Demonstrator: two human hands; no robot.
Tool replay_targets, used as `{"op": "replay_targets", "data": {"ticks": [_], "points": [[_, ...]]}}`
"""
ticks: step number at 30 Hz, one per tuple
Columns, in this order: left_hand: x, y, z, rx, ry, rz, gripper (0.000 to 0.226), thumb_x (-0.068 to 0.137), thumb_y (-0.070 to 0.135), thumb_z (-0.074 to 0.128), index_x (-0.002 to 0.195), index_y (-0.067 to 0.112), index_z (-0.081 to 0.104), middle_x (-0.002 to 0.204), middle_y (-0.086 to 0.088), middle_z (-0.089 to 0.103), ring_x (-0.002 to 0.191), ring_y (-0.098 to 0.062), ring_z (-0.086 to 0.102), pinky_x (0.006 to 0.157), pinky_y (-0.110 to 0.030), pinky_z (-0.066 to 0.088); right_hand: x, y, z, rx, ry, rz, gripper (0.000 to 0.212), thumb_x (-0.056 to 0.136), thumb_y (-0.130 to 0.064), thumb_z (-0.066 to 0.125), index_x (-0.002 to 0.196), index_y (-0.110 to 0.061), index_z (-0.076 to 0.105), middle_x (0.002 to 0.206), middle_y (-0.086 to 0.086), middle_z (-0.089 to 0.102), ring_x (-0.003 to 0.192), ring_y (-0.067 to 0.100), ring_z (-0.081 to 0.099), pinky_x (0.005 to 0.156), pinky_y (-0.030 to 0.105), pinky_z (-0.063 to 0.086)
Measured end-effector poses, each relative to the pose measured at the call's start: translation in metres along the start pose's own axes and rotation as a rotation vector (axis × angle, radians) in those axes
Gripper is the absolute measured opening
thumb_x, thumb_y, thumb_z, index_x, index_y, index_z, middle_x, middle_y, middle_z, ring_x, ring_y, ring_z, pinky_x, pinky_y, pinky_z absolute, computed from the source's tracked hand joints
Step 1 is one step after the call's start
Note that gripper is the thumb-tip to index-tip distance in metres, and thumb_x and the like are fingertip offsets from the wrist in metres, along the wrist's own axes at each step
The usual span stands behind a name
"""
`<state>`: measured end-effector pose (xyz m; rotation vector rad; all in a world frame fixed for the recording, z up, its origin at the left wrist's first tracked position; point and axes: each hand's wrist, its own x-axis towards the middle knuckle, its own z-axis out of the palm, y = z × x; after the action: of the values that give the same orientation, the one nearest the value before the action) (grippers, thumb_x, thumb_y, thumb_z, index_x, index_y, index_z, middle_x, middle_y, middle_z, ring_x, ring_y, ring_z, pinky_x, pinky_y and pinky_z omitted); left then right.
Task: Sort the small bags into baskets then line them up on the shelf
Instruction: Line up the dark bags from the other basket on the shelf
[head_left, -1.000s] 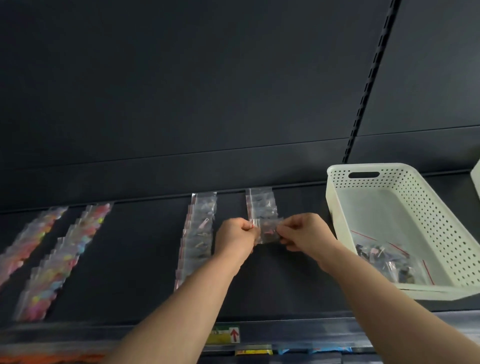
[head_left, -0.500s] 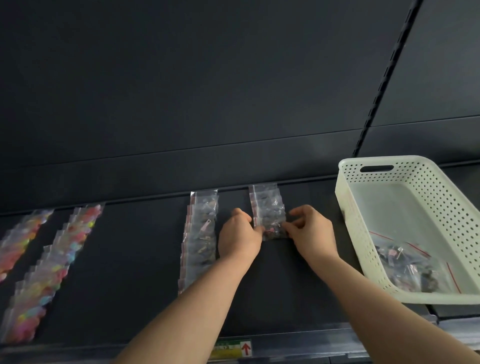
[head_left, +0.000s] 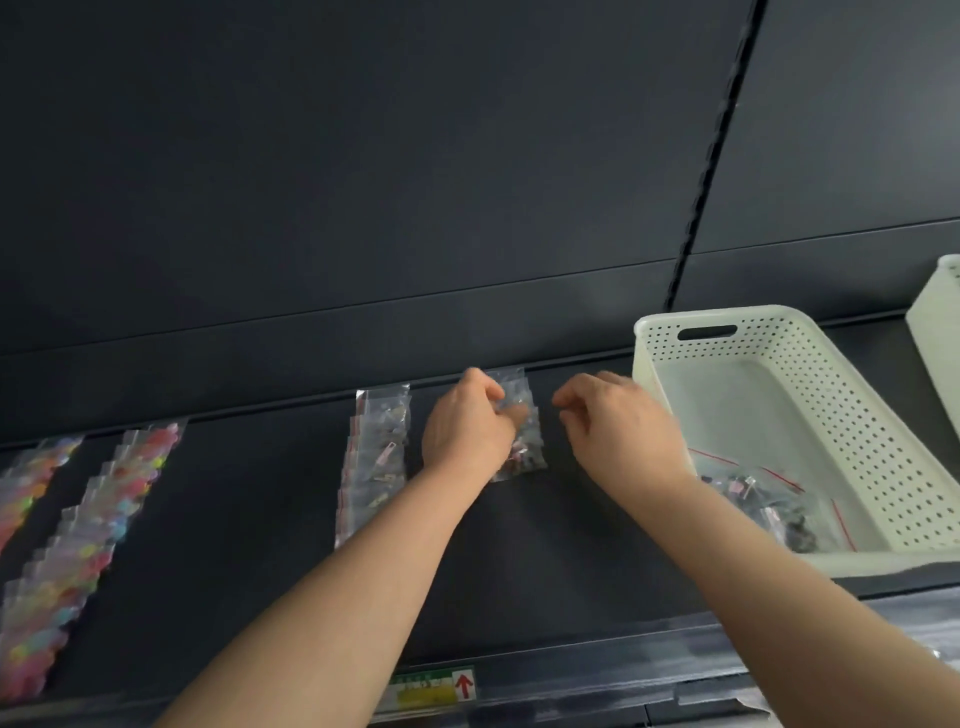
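Black shelf (head_left: 260, 519), seen from above and in front.

Left of frame: far-left row of coloured bags (head_left: 26, 483), overlapped and running diagonally to the left edge. Just beside it lies the second row of coloured bags (head_left: 98, 530), same overlap, running from the back of the shelf toward the lower left.

Centre-left: longer row of clear bags (head_left: 374, 452), overlapped from the back wall toward the front; small metal-looking items inside, too small to identify.

Centre: short row of clear bags (head_left: 522, 441), starting at the back wall and ending about midway across the shelf depth. The left hand (head_left: 467, 426) lies over its left edge. The thumb points toward the back wall; the fingers are curled, with their tips on the upper bags and the bag edge caught between thumb and fingers. The lowest bag of the row is uncovered, below and right of the hand.

Right of centre: right hand (head_left: 618, 431), just right of the short row and not touching it. Its fingers are loosely bent and hold nothing. Dark shelf shows between its fingertips and the bags.

Right: cream basket (head_left: 727, 314), perforated walls, handle slot at the back. Loose bags (head_left: 769, 514) are heaped at its near end, partly behind the right forearm.

Far right edge: second basket (head_left: 935, 338), only a corner visible.

Bottom centre: label strip (head_left: 431, 686) with a red arrow on the shelf's front rail.
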<state>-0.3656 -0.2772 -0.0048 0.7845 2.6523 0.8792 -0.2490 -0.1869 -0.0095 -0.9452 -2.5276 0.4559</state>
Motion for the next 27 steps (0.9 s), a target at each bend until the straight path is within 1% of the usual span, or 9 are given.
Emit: {"op": "replay_targets", "data": {"ticks": [2,6,8,10,12,16,21,25,27], "points": [[-0.003,0.021,0.001,-0.061,-0.012,0.077,0.019,0.087,0.039,0.068,0.097,0.027,0.058,0.092,0.011,0.067,0.093,-0.018,0.063,0.080,-0.034,0.052,-0.003,0.014,-0.022,-0.113,0.056,-0.004,0.021,0.094,-0.024,0.050,0.108,-0.030,0.064,0.103,-0.007,0.063,0.104,0.017,0.054,0.063,0.028,0.040],[-0.013,0.059,0.017,-0.101,-0.082,0.227,0.009,0.088,0.034,0.068,0.093,0.030,0.062,0.085,0.015,0.066,0.081,-0.008,0.063,0.067,-0.026,0.051,-0.013,0.061,-0.054,-0.250,0.088,0.075,0.024,0.096,-0.022,0.047,0.110,-0.032,0.063,0.102,-0.010,0.063,0.103,0.013,0.054,0.061,0.028,0.045],[-0.019,0.076,0.029,-0.065,-0.087,0.314,0.006,0.088,0.031,0.068,0.093,0.031,0.065,0.086,0.015,0.068,0.085,-0.008,0.063,0.073,-0.029,0.053,-0.018,0.086,-0.063,-0.310,0.086,0.103,0.027,0.094,-0.016,0.050,0.112,-0.032,0.064,0.101,-0.011,0.064,0.098,0.012,0.056,0.061,0.027,0.044],[-0.025,0.093,0.039,0.027,-0.073,0.428,0.008,0.088,0.030,0.066,0.096,0.031,0.068,0.088,0.015,0.068,0.093,-0.009,0.061,0.079,-0.030,0.052,-0.024,0.107,-0.071,-0.350,0.076,0.132,0.031,0.093,-0.011,0.051,0.112,-0.032,0.064,0.101,-0.011,0.065,0.096,0.013,0.056,0.060,0.026,0.040],[-0.031,0.110,0.048,0.168,-0.084,0.565,0.013,0.091,0.032,0.064,0.103,0.032,0.069,0.092,0.015,0.065,0.100,-0.011,0.057,0.078,-0.027,0.045,-0.030,0.126,-0.079,-0.372,0.064,0.165,0.033,0.092,-0.011,0.050,0.112,-0.033,0.064,0.101,-0.011,0.065,0.097,0.014,0.056,0.059,0.027,0.038],[-0.035,0.139,0.071,0.550,-0.214,0.780,0.020,0.094,0.031,0.063,0.113,0.030,0.069,0.112,0.005,0.068,0.110,-0.018,0.058,0.088,-0.031,0.042,-0.042,0.151,-0.091,-0.360,0.079,0.200,0.031,0.092,-0.013,0.051,0.109,-0.034,0.066,0.102,-0.011,0.067,0.098,0.014,0.057,0.062,0.028,0.046],[-0.032,0.148,0.102,0.882,-0.348,0.763,0.025,0.095,0.020,0.059,0.118,0.024,0.068,0.112,-0.001,0.067,0.105,-0.025,0.058,0.088,-0.034,0.036,-0.047,0.155,-0.088,-0.288,0.096,0.139,0.026,0.091,-0.013,0.054,0.106,-0.030,0.069,0.098,-0.009,0.069,0.093,0.016,0.061,0.065,0.027,0.039],[-0.031,0.150,0.115,0.971,-0.357,0.726,0.020,0.091,0.024,0.062,0.111,0.025,0.068,0.103,0.001,0.065,0.103,-0.022,0.056,0.091,-0.038,0.033,-0.047,0.157,-0.089,-0.248,0.081,0.138,0.028,0.094,-0.015,0.050,0.109,-0.031,0.067,0.102,-0.009,0.068,0.097,0.015,0.060,0.066,0.026,0.039],[-0.032,0.150,0.113,0.924,-0.339,0.734,0.018,0.091,0.018,0.061,0.106,0.025,0.069,0.102,0.001,0.065,0.102,-0.023,0.056,0.092,-0.038,0.036,-0.047,0.157,-0.091,-0.223,0.084,0.143,0.029,0.095,-0.015,0.048,0.111,-0.032,0.066,0.104,-0.010,0.067,0.098,0.014,0.060,0.066,0.026,0.041]]}}
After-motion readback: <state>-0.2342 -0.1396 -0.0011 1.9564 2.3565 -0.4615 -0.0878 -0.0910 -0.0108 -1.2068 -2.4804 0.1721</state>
